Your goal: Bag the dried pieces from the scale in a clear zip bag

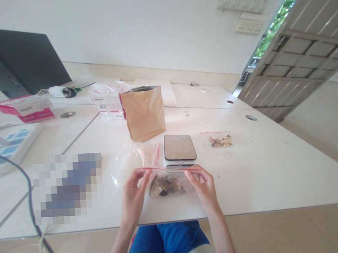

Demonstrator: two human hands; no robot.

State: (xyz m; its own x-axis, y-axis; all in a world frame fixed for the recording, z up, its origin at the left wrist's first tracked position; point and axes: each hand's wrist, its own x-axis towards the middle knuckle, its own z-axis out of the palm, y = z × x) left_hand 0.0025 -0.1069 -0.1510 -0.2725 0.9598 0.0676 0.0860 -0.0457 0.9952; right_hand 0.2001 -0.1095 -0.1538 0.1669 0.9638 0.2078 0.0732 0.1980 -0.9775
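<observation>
Between my hands is a clear zip bag (168, 185) with a red seal line along its top and brown, dried-looking slices inside. My left hand (135, 192) pinches the top left corner of the bag. At the top right end, my right hand (202, 183) pinches the same red-lined edge. Just beyond the bag sits a small digital scale (180, 148) with a bare metal plate; its front edge is partly covered by the bag. Loose clear zip bags (149, 154) lie left of the scale.
A brown paper pouch (145, 114) stands open behind the scale. Another filled zip bag (221, 140) lies to the right. Wrapped pink-and-white boxes (108, 101), a power strip (14, 144) and a dark cable (29, 186) are on the left.
</observation>
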